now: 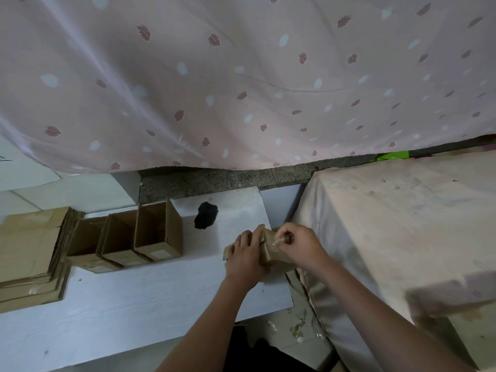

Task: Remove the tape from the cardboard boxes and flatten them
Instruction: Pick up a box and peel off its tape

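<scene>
White surface (pixel 120 304) low in view, pink leaf-print curtain (pixel 241 76) hanging behind it, strip of speckled grey floor (pixel 214 178) between the two.

Cardboard box (pixel 273 255) sits at the right edge of the surface, under both hands. Left hand (pixel 245 260) lies on the box's left side, fingers spread and fairly straight, pressing down. Right hand (pixel 299 241) is at the box's top right, thumb and fingers pinched on a crumpled strip of clear tape (pixel 279 241) lifted off the cardboard.

Left of the box, apart from it: three open boxes (pixel 126 237) in a row, touching one another, openings facing the camera side. Further left, at the frame edge, a stack of flattened boxes (pixel 29 253). A small black object (pixel 206 215) lies on the surface behind the hands; cannot tell what it is.

Right: a cloth-covered block (pixel 402 224), pale pink. Crumpled tape scraps (pixel 298 326) on the floor beside its base.
</scene>
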Motion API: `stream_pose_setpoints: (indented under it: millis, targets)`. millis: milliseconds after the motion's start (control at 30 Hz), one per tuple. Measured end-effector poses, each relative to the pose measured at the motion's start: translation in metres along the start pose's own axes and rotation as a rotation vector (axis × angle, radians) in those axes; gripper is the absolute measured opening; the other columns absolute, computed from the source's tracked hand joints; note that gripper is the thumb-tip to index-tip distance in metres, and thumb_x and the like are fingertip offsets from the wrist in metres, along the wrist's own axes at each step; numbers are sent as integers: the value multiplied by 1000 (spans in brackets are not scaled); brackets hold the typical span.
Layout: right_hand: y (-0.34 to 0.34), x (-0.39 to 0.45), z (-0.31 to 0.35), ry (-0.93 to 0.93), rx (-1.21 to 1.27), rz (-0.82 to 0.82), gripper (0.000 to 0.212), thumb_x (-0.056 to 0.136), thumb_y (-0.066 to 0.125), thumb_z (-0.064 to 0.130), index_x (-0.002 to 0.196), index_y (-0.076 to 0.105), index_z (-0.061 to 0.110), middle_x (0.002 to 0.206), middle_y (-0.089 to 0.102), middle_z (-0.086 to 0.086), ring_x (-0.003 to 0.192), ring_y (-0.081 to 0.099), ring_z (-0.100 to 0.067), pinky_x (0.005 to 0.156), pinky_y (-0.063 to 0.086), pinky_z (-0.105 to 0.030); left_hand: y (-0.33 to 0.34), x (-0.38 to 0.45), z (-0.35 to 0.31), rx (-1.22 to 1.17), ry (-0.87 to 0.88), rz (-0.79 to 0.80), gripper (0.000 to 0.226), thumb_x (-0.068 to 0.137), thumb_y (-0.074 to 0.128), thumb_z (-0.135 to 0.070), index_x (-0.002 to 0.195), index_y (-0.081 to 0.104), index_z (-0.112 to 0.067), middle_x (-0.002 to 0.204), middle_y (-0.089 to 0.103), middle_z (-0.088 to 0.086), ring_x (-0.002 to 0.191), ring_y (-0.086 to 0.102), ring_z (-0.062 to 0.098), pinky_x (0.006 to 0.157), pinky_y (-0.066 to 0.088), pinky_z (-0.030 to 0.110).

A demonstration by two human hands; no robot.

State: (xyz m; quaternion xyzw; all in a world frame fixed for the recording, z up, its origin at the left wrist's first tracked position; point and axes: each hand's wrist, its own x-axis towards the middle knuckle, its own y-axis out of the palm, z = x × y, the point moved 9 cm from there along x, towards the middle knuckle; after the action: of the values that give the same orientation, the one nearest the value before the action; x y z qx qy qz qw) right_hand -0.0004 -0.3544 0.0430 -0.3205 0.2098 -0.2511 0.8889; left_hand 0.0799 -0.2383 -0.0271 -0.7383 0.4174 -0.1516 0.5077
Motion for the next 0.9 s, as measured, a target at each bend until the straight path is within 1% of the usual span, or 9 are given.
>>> stream_pose_setpoints:
  millis: [100, 200, 367, 533, 667, 733, 767, 833, 900]
  targets:
    - [-1, 2, 10, -15, 28, -12, 16, 80, 69, 5, 78, 68, 21, 80, 69, 3, 78, 64, -13, 75, 53, -29, -8, -3, 8, -145, -9, -29, 104, 76, 79, -31, 155, 12, -37, 151, 29, 2, 139, 32, 27, 111, 33, 44]
    - [7, 2, 16, -38, 14, -2, 13, 78, 70, 6, 78, 71, 19, 81, 69, 7, 79, 64, -8, 76, 55, -26, -9, -7, 17, -318, -54, -39, 105, 72, 82, -24, 154, 17, -35, 148, 35, 1, 128, 46, 29, 103, 43, 45]
    - [18, -1, 14, -63, -23, 24, 16, 80, 72, 7, 73, 70, 21, 82, 70, 7, 78, 64, -4, 74, 54, -26, -11, -23, 36, -475, -156, -77, 99, 64, 84, -22, 141, 24, -40, 124, 55, -2, 107, 58, 26, 86, 54, 46]
    - [28, -1, 8, -15, -50, 63, 21, 82, 79, 17, 70, 66, 27, 73, 68, 12, 72, 63, 0, 58, 45, -6, 1, -40, 55, -499, -207, -28, 94, 66, 83, -23, 131, 19, -47, 108, 58, -7, 96, 61, 21, 70, 53, 31]
    - [30, -1, 5, -2, -50, 41, 17, 83, 73, 12, 74, 64, 24, 73, 66, 8, 66, 61, -2, 56, 48, -11, 11, -52, 85, -463, -358, 5, 99, 73, 84, -25, 143, 14, -30, 116, 60, 3, 99, 63, 27, 79, 59, 44]
    - [32, 0, 4, -11, -52, 84, 19, 83, 70, 8, 90, 65, 25, 78, 64, 4, 65, 57, -5, 66, 52, -21, 13, -52, 91, -422, -350, 14, 98, 75, 82, -24, 146, 15, -26, 124, 60, 5, 104, 62, 29, 83, 57, 47]
    - [37, 0, 4, -25, -56, 126, 29, 84, 68, 6, 101, 65, 28, 83, 62, 2, 66, 55, -8, 68, 50, -21, 13, -51, 91, -396, -335, 13, 98, 77, 80, -23, 149, 14, -26, 128, 58, 6, 107, 61, 30, 84, 56, 47]
    - [48, 0, 4, -39, -96, 193, 39, 87, 65, 5, 115, 68, 32, 92, 58, 0, 69, 53, -8, 67, 45, -14, 13, -49, 90, -359, -326, 21, 100, 82, 76, -20, 156, 8, -25, 146, 46, 7, 121, 56, 32, 93, 53, 47]
    - [54, 3, 5, -40, -133, 204, 31, 88, 66, 8, 111, 72, 27, 103, 53, 2, 71, 55, -9, 69, 45, -9, 15, -46, 89, -311, -336, 34, 105, 85, 73, -21, 159, -1, -25, 163, 21, 6, 142, 37, 35, 113, 37, 53]
